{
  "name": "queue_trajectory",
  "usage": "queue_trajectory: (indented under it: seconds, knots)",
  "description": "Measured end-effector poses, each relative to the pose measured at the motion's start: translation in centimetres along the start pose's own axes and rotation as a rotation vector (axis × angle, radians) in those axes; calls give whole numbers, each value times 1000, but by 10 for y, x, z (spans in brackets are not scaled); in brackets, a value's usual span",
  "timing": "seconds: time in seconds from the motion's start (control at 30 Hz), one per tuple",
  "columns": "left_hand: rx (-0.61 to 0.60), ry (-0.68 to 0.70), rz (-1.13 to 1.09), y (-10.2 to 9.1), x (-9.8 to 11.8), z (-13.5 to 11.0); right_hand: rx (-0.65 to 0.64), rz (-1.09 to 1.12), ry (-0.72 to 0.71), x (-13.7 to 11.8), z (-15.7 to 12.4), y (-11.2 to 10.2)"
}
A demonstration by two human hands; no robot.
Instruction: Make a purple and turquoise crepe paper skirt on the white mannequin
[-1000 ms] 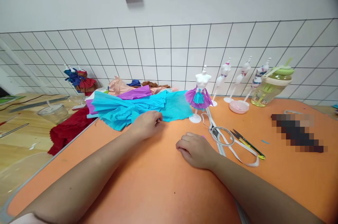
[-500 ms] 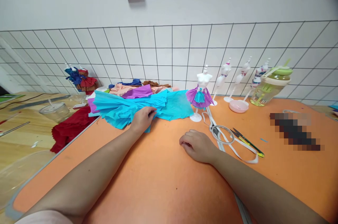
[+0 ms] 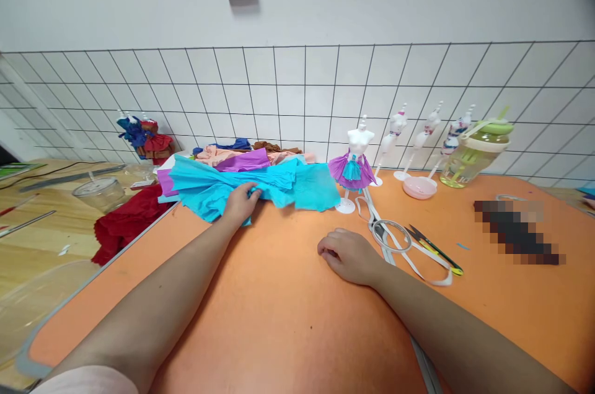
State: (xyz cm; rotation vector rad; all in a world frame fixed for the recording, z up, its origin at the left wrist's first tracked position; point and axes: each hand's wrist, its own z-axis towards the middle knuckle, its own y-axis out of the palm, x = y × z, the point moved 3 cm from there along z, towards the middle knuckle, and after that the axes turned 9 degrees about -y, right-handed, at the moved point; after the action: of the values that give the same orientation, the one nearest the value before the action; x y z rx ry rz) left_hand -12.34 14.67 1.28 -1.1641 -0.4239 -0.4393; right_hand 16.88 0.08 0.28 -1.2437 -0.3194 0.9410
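Note:
My left hand is at the near edge of a bright blue sheet of crepe paper, fingers and thumb pinched on its crumpled folds. The sheet is gathered on the left and flatter on the right. My right hand rests on the orange table in a loose curl; I see nothing in it. Beyond it stands a small white dress form wearing a purple pleated skirt with a blue front piece. Just right of my right hand lie a roll of clear tape and scissors.
Purple, peach, brown and dark blue paper lies behind the blue sheet. Several dress forms, a pink bowl and a green-lidded bottle stand at the back right. Red crumpled material and a clear jar sit on the left.
My left hand has shifted slightly left and away from me along the blue crepe paper, whose near edge has moved a little. My right hand stays in place.

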Motion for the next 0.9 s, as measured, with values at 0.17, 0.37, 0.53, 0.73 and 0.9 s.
queue_trajectory:
  seconds: [0.17,0.37,0.53,0.73,0.9]
  knots:
    - [136,-76,-24,-7,-5,4,3,12,13,0,0,1]
    - [-171,104,20,-16,21,-8,14,-16,70,3,1,0]
    - [-217,206,111,-32,47,-14,126,-67,110,3,4,-7]
    - [-188,275,255,-33,50,-10,-98,-39,100,0,5,0]
    - [-272,346,455,-60,42,-15,-166,-18,110,5,5,2]
